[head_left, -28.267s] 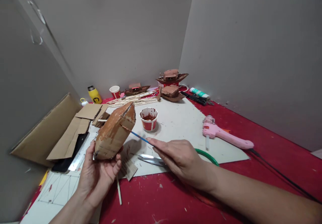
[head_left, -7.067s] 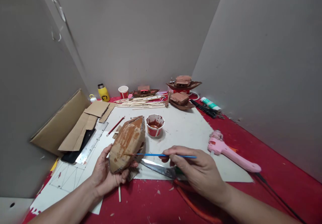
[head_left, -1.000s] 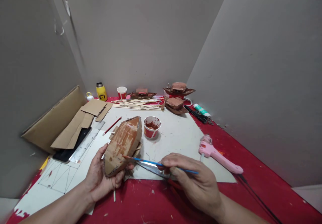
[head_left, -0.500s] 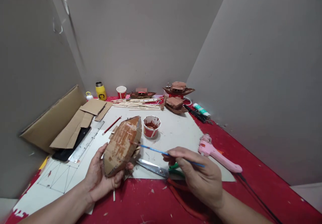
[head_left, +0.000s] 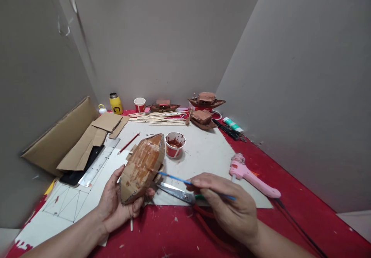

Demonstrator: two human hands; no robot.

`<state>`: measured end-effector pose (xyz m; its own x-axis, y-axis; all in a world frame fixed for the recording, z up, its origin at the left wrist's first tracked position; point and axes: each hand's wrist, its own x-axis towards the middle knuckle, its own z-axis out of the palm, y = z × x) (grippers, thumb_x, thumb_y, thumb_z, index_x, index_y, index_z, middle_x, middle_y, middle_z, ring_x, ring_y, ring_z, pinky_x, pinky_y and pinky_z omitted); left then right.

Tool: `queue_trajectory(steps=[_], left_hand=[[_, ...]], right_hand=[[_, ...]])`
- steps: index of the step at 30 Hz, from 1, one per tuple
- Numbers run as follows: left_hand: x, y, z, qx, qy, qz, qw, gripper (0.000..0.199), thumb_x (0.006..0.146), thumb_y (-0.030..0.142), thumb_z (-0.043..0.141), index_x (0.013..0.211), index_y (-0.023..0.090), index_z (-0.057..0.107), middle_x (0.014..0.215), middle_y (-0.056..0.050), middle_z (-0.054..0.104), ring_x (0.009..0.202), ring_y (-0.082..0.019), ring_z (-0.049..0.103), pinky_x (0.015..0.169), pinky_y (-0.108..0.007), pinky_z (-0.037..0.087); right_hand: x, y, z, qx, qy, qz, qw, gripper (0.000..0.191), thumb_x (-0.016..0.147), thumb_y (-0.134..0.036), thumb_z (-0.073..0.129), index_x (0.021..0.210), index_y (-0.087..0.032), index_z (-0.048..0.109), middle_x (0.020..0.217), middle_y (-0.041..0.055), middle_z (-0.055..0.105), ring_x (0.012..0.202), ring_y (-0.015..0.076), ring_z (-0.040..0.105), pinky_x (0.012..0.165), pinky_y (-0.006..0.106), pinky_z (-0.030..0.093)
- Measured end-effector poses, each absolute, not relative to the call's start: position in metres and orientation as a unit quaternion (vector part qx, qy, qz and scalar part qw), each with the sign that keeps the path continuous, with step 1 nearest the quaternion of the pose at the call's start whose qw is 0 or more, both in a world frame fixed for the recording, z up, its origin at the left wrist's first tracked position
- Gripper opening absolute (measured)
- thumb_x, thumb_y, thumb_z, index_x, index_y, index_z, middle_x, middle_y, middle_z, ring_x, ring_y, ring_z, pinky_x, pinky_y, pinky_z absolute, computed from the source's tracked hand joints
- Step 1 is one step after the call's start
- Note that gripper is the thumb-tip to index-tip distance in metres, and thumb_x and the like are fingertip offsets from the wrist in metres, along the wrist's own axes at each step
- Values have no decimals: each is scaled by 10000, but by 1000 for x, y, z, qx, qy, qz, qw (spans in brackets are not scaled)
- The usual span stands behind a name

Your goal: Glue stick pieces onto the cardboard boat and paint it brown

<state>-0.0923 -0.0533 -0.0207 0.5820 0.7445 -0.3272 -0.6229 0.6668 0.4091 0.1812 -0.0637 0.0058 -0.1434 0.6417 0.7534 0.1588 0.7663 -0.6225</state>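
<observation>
My left hand [head_left: 123,202] grips a cardboard model boat [head_left: 142,169] from below, its flat underside turned up toward me. Wet brown paint covers the far part of that surface in streaks; the near end is bare cardboard. Between the fingers of my right hand [head_left: 227,204] is a thin blue paintbrush [head_left: 175,178], its tip at the right side of the boat's underside. A paper cup [head_left: 175,151] with brown paint inside stands just beyond the boat. Scissors [head_left: 176,193] lie under my right hand, which hides part of their handles.
Finished-looking brown model boats [head_left: 206,100], thin wooden sticks [head_left: 159,118] and a yellow bottle [head_left: 116,104] are at the back. At left lie cardboard pieces [head_left: 79,150], a ruler [head_left: 100,163] and a red pencil [head_left: 128,143]. A pink glue gun [head_left: 253,179] with a cord lies right.
The brush tip has moved slightly left and toward me along the boat's underside, my right hand shifting a little with it. My left hand keeps its hold on the boat.
</observation>
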Motion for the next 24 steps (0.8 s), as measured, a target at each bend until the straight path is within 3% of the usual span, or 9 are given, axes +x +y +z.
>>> queue_trajectory(steps=[6, 12, 15, 20, 24], left_hand=[[-92, -54, -17, 118, 235, 394, 881, 482, 906, 514, 558, 1053, 84, 717, 884, -203, 780, 600, -218, 735, 545, -267, 575], [-92, -54, -20, 123, 235, 389, 882, 537, 916, 550, 520, 1119, 84, 692, 945, -217, 777, 579, -222, 729, 491, -271, 551], [-91, -54, -21, 120, 245, 393, 878, 520, 914, 543, 526, 1118, 93, 686, 959, -190, 780, 634, -236, 738, 515, -299, 567], [-89, -55, -18, 141, 249, 394, 873, 476, 908, 516, 550, 1022, 80, 701, 877, -169, 775, 582, -220, 710, 519, -316, 575], [-88, -55, -17, 136, 257, 389, 874, 508, 893, 539, 567, 1067, 79, 694, 911, -171, 778, 596, -221, 718, 514, -308, 575]], right_hand=[[172, -68, 13, -159, -821, 219, 503, 364, 970, -156, 541, 1307, -266, 625, 897, 69, 806, 811, 193, 777, 728, 294, 635], [181, -65, 5, -260, -756, 156, 580, 324, 952, -124, 569, 1206, -283, 692, 908, 74, 801, 828, 211, 770, 717, 340, 639], [178, -65, 3, -251, -769, 154, 568, 326, 952, -119, 567, 1214, -276, 681, 907, 75, 798, 822, 202, 770, 717, 328, 640], [172, -66, 7, -149, -839, 170, 496, 422, 980, -128, 498, 1381, -251, 553, 932, 80, 804, 847, 189, 775, 747, 305, 638], [177, -62, 6, -212, -801, 156, 538, 421, 958, -109, 536, 1330, -291, 613, 960, 68, 800, 868, 210, 772, 739, 338, 643]])
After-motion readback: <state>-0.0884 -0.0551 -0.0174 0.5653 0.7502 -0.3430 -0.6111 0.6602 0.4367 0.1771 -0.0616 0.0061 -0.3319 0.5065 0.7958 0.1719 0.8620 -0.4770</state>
